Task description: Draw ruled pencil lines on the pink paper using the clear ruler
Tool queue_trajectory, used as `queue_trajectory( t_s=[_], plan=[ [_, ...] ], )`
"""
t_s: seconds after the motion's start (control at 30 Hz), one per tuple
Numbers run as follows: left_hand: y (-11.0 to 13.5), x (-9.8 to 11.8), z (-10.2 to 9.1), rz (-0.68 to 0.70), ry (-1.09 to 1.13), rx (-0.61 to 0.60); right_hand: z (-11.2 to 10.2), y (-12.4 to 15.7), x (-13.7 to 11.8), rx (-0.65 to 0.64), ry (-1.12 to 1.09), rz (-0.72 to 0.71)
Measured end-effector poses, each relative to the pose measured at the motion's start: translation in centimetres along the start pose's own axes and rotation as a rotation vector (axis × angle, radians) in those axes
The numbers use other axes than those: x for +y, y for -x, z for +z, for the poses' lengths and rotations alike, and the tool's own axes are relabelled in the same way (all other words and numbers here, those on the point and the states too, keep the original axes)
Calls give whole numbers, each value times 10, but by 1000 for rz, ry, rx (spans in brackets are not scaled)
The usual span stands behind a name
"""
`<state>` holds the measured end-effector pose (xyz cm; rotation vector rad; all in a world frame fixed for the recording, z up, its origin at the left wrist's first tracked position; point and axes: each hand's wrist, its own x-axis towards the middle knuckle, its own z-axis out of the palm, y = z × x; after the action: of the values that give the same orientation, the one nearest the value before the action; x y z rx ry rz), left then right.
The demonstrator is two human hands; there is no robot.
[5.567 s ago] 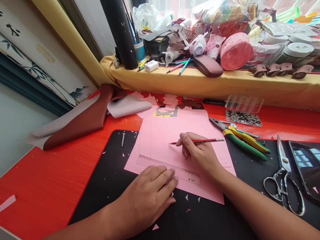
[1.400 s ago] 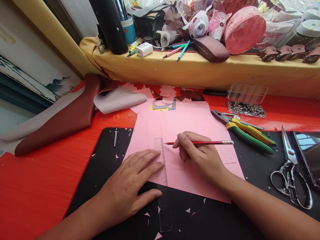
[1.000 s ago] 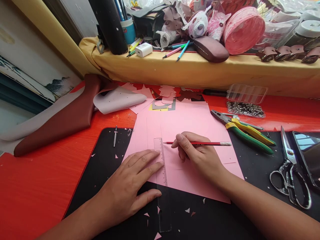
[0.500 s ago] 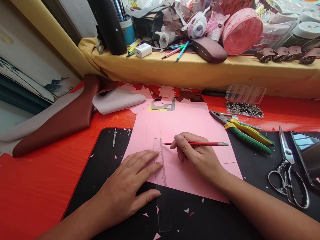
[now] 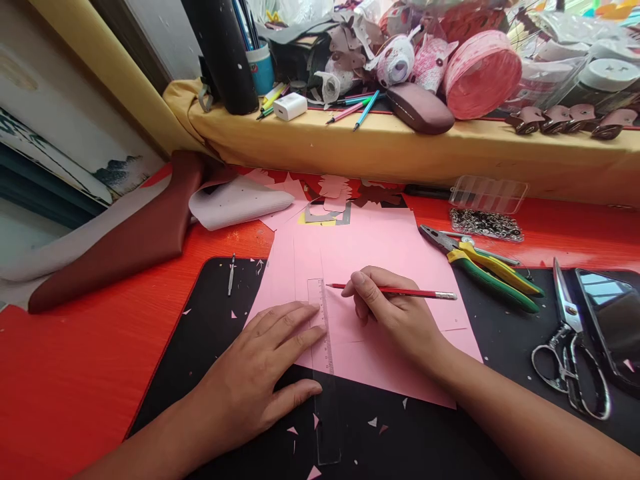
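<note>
My left hand (image 5: 273,363) lies flat with its fingers spread, pressing a clear plastic ruler (image 5: 329,423) onto a pink sheet (image 5: 370,240). The ruler runs lengthwise toward me and overhangs the sheet's near edge. In my right hand (image 5: 387,300) a red pencil (image 5: 415,292) is pinched between thumb and fingers. Its tip points left, close beside the ruler's right edge near the far end; whether it touches the sheet I cannot tell. Faint drawn lines show on the sheet. Under the sheet is a black mat (image 5: 200,333).
Right of the sheet lie green-and-yellow pliers (image 5: 493,273), scissors (image 5: 570,340) and a phone (image 5: 613,320). A clear box of small metal parts (image 5: 487,223) stands behind them. At left are a slim metal tool (image 5: 231,275) and rolled brown material (image 5: 130,233). A cluttered ledge (image 5: 350,147) borders the back.
The view has shifted slightly. The pencil tilts a little more, its tip still beside the ruler. My left hand and the ruler stay in place.
</note>
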<state>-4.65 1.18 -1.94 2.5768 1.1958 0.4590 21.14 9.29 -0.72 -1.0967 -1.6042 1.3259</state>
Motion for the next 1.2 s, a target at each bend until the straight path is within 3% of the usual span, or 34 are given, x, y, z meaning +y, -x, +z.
queue_trajectory(
  t_s=[0.3, 0.53, 1.2],
  plan=[
    [3, -3, -1, 16, -14, -45, 1, -1, 0, -12, -11, -2],
    [1, 0, 1, 13, -16, 18, 2, -1, 1, -21, 20, -5],
    [4, -4, 1, 13, 7, -21, 2, -1, 1, -34, 54, 6]
  ],
)
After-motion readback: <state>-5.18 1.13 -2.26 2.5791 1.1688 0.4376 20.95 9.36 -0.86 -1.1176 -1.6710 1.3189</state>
